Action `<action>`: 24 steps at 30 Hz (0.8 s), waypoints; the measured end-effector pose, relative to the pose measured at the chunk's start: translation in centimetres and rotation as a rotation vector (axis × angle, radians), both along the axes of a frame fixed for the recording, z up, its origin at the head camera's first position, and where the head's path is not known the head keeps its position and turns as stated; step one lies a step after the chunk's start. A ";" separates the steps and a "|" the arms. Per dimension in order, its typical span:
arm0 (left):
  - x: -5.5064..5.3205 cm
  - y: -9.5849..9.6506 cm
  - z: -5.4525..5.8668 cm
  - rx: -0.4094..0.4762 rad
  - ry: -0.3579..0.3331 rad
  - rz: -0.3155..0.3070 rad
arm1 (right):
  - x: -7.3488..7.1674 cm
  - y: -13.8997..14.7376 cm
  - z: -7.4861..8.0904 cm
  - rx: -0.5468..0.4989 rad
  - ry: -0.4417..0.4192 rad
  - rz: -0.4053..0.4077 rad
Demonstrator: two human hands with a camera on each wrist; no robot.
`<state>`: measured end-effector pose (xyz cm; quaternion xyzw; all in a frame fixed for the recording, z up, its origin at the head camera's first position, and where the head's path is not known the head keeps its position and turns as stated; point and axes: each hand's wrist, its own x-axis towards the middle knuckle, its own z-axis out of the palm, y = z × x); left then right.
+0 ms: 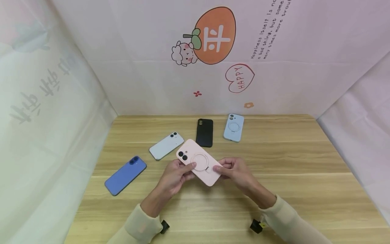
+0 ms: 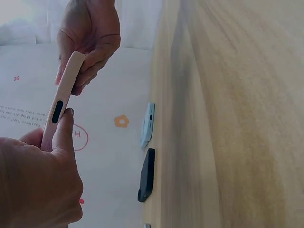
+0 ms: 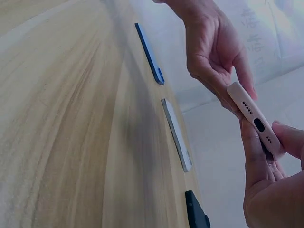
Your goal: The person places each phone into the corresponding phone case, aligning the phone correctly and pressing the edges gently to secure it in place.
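Note:
Above the table, both hands hold a pink phone case [image 1: 199, 162], tilted, its back toward the head camera. That back has two dark camera circles and a ring outline; whether a phone is inside I cannot tell. My left hand [image 1: 174, 177] grips the lower left side, thumb on the ring. My right hand [image 1: 239, 172] pinches the lower right end, thumb on the back. In the right wrist view the bottom edge of the pink phone case [image 3: 256, 118] shows small holes and a dark port slot. A dark side slot appears on the pink case [image 2: 63, 99] in the left wrist view.
On the wooden table [image 1: 304, 189] lie a blue phone [image 1: 125, 176] and a white phone [image 1: 166, 146] at left. Farther back lie a black phone case [image 1: 204, 133] and a light blue ringed case [image 1: 234, 128]. Printed white cloth [image 1: 146, 81] stands behind.

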<state>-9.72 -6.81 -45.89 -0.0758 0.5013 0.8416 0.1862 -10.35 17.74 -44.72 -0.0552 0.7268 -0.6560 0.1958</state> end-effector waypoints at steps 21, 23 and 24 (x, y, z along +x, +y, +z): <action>-0.5 -0.2 0.4 -0.236 0.071 -0.255 | -0.6 0.2 0.9 0.146 -0.010 0.086; -0.6 0.1 0.2 -0.249 0.080 -0.297 | -0.6 0.5 0.7 0.139 -0.019 0.098; -0.6 0.2 0.1 -0.260 0.083 -0.316 | -0.5 0.6 0.6 0.140 -0.024 0.102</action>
